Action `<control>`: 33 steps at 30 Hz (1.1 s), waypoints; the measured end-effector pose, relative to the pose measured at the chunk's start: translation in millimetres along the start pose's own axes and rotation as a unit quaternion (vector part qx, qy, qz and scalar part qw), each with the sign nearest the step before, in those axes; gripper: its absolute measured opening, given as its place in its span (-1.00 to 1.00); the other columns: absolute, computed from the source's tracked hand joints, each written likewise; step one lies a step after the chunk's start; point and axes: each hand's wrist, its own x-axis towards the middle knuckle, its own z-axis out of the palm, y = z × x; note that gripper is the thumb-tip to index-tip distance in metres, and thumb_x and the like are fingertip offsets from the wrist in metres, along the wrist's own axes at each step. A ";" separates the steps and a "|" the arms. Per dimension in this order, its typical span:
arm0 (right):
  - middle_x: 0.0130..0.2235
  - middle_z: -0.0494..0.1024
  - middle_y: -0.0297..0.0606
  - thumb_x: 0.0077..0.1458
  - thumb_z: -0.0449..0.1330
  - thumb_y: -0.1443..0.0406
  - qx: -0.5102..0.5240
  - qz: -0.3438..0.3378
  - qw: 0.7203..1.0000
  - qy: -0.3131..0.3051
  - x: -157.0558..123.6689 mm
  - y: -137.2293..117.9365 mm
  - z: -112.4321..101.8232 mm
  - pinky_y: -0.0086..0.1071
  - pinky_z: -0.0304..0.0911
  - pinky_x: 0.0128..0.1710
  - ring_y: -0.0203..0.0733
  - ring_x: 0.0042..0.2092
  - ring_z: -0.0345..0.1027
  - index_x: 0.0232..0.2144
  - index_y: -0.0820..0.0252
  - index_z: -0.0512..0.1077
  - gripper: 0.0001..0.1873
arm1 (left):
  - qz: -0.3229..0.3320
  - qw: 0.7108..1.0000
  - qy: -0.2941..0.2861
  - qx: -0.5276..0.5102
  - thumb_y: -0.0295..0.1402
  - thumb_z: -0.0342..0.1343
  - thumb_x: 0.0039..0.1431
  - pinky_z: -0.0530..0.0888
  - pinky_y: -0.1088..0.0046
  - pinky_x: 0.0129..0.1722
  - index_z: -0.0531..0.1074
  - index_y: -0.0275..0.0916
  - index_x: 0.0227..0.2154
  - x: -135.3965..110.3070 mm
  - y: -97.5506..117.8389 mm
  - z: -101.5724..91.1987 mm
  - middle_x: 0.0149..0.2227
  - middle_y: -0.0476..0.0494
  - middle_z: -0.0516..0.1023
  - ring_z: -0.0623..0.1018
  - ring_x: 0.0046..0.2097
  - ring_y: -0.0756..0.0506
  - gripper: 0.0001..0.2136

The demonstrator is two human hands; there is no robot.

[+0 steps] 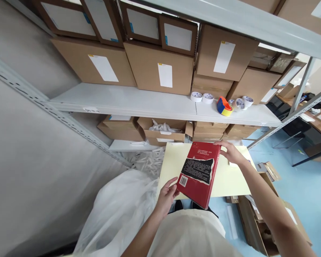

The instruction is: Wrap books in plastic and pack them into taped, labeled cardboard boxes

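Head view shows us gripping the book [195, 189] above the table [230, 182], its long axis running away from us: left hand [166, 195] at the near-left corner, right hand [232, 152] at the far-right.

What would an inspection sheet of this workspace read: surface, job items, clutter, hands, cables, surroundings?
Surface: pale yellow tabletop, partly hidden by the book.
Job items: red book, barcode side towards the camera.
Clutter: tape rolls on the shelf; white scraps left of the tabletop.
Hands: right hand grips the book's far right corner; left hand at its left edge, grip unclear.
Cables: nothing seen.
Surroundings: shelf with cardboard boxes; blue floor.
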 end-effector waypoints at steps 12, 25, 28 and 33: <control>-0.29 0.60 -0.24 0.11 0.23 0.04 -0.041 -0.036 0.989 -0.136 37.1 17.8 -6.6 -0.32 0.34 -0.27 -0.14 -0.28 0.47 -0.25 0.14 0.49 -0.69 | 0.083 0.966 -0.183 0.164 0.29 0.02 0.00 0.45 0.13 0.05 0.51 -0.23 0.00 -0.2 43.2 36.8 0.01 -0.32 0.58 0.54 0.05 -0.33 -0.26; -0.35 0.62 -0.29 -0.23 0.46 0.10 0.220 0.094 0.969 -0.064 50.3 57.2 -16.3 -0.31 0.38 -0.28 -0.19 -0.33 0.49 -0.38 0.14 0.48 -0.61 | 0.222 0.936 0.051 0.270 -0.04 0.12 0.12 0.57 0.41 -0.36 0.50 -0.23 -0.23 10.3 30.7 101.1 -0.30 -0.14 0.65 0.62 -0.35 -0.12 -0.65; -0.31 0.64 -0.30 -0.28 0.49 0.14 0.336 0.152 0.924 -0.097 33.2 82.7 -32.3 -0.28 0.41 -0.24 -0.17 -0.31 0.52 -0.26 0.10 0.50 -0.52 | 0.195 0.956 0.080 0.204 0.03 0.19 0.04 0.59 0.36 -0.33 0.49 -0.25 -0.28 12.7 23.8 107.5 -0.30 -0.16 0.66 0.64 -0.33 -0.15 -0.60; -0.14 0.64 -0.25 -0.21 0.47 0.13 0.496 0.169 0.847 -0.090 -24.0 102.8 7.3 -0.18 0.43 -0.13 -0.05 -0.14 0.54 -0.09 -0.01 0.47 -0.43 | 0.176 0.967 0.142 0.120 0.05 0.25 -0.04 0.59 0.32 -0.29 0.45 -0.23 -0.14 21.9 7.3 120.3 -0.25 -0.18 0.65 0.65 -0.29 -0.17 -0.49</control>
